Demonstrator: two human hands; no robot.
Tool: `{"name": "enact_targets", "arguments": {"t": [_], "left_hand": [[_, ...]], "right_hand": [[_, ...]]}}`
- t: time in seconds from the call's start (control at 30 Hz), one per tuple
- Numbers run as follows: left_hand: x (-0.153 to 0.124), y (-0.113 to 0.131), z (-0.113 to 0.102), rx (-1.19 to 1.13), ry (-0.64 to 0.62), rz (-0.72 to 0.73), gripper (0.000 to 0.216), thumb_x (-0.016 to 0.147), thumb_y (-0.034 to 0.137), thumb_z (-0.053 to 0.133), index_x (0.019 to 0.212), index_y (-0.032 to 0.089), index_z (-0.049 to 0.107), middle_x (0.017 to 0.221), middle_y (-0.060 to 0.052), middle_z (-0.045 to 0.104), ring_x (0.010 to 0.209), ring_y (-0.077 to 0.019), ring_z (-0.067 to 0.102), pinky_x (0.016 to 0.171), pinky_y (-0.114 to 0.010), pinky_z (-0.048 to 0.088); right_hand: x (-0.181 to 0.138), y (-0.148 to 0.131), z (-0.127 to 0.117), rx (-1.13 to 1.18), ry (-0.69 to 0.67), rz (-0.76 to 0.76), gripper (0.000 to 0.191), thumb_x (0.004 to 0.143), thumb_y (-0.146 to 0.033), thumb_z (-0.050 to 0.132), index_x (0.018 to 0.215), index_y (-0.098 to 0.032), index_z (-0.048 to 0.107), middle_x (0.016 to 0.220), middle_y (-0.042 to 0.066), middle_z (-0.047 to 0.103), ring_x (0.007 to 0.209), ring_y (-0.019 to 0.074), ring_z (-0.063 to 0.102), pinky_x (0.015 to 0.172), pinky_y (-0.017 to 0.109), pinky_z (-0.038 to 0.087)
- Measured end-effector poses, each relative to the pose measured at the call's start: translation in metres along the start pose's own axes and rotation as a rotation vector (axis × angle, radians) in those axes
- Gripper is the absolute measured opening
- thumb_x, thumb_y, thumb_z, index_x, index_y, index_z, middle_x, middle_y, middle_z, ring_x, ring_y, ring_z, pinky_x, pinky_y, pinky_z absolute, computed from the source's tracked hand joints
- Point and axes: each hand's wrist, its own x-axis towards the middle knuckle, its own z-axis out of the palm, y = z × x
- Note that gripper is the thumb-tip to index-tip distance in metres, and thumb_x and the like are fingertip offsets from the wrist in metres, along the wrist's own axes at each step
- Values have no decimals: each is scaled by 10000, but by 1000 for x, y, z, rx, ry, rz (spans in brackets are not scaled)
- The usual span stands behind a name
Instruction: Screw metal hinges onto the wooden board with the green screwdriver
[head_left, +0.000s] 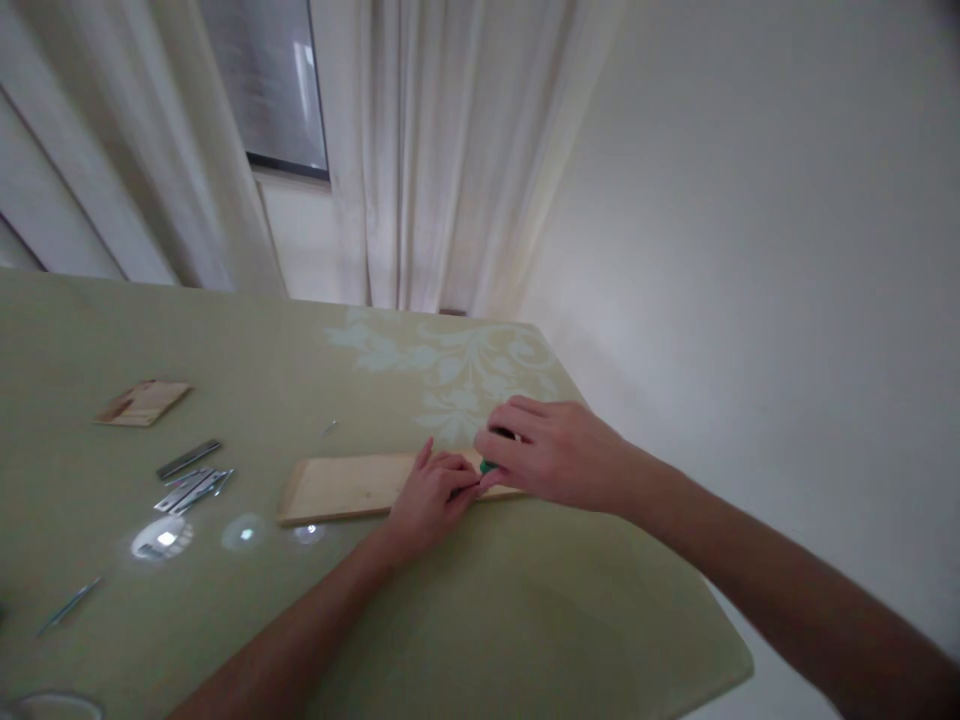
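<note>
I have the right hand point(544, 452) curled round a green tool point(487, 467), left hand point(433, 492) on the wooden board point(345, 484) near the table's point(600, 610) right edge, its pinch unclear; uneven pressure could skid the board

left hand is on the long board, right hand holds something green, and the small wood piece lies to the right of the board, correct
Not quite: the head view shows the small wood piece lying to the left of the long board. The rest stands: the left hand is on the board and the right hand holds something green.
</note>
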Motion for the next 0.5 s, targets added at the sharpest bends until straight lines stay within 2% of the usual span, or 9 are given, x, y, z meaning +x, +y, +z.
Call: {"name": "enact_targets", "arguments": {"t": [0.03,0.13,0.2,0.27,0.33,0.37,0.47,0.5], "left_hand": [[0,0,1,10,5,2,254,1025,302,579,881,281,787,992,-3,786,1041,-226,678,1246,-570,188],[1,0,2,30,-1,2,257,1016,268,583,862,275,788,1014,-14,787,1052,-238,674,1246,-580,184],[1,1,1,20,-21,3,264,1017,250,572,867,277,788,1019,-12,784,1057,-239,674,1246,-589,176],[1,3,-1,-2,-36,3,275,1024,245,560,866,273,784,1009,-7,780,1057,-236,676,1242,-589,177],[1,5,-2,-22,-41,-6,271,1030,256,559,871,264,779,994,-5,776,1056,-234,677,1241,-588,175],[2,5,-2,-30,-39,-12,255,1030,270,569,884,261,778,991,-6,775,1057,-235,678,1242,-588,169],[2,6,-2,-53,-24,-20,201,1024,338,604,950,260,773,1007,-14,778,1072,-244,678,1250,-590,139],[2,6,-1,-60,-21,-18,203,1027,353,601,965,261,771,1012,-16,779,1074,-244,678,1252,-589,130]], "right_hand": [[5,4,-8,-104,-94,-128,172,1043,-307,587,990,-171,680,948,79,682,893,216,629,604,303,456],[22,14,-17,-241,-248,-478,174,1021,-171,551,938,-157,702,875,78,699,821,222,640,519,324,375],[32,18,-16,-236,-352,-627,205,990,-128,546,878,-161,715,785,67,703,709,208,634,483,332,325],[41,22,-13,-208,-488,-693,231,958,-109,557,806,-167,721,727,62,707,624,190,617,472,333,293],[50,25,-12,-181,-624,-663,231,934,-100,577,786,-169,740,713,63,723,616,184,630,495,323,304],[53,27,-12,-166,-687,-597,212,924,-104,596,800,-171,755,719,65,734,633,186,646,517,315,323],[63,32,-13,-92,-840,-205,102,884,-212,701,861,-169,791,762,86,761,701,208,691,586,296,384],[65,33,-13,-53,-878,-54,129,866,-274,736,882,-163,799,793,99,771,731,219,705,593,292,394]]}}
